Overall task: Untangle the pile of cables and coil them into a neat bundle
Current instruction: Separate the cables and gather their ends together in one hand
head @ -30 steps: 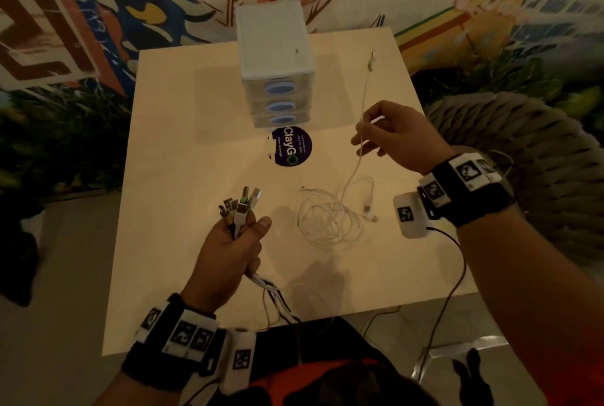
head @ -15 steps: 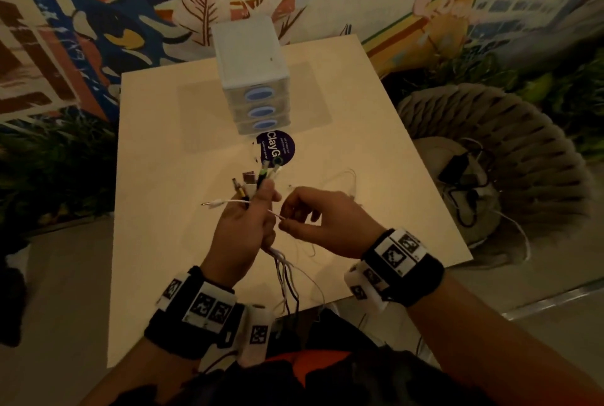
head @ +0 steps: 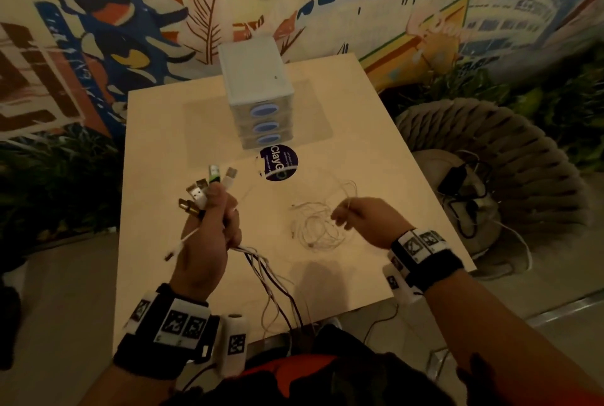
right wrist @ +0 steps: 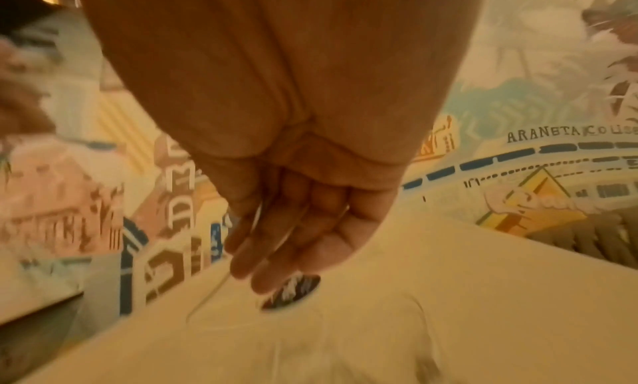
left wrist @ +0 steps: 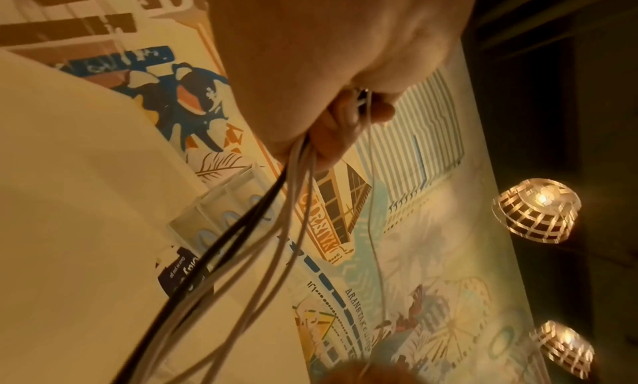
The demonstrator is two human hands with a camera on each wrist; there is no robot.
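Observation:
My left hand [head: 212, 229] grips a bunch of cables [head: 264, 270] above the table's near left part. Several USB plugs [head: 209, 186] stick up out of the fist, and the black and white cords [left wrist: 241, 240] hang down past the front edge. A loose tangle of thin white cable [head: 318, 229] lies on the wooden table [head: 163, 131] to the right. My right hand [head: 356, 219] hovers over that tangle and pinches one thin white strand [right wrist: 221, 283] that runs down to the table.
A small white drawer unit [head: 258, 98] with blue handles stands at mid-table. A round dark sticker [head: 278, 163] lies just in front of it. A woven basket [head: 510, 157] with dark cables sits on the floor to the right. A painted wall rises behind.
My right hand left the left hand and moved right, over the white tangle. A white cable end now sticks out to the left of my left fist.

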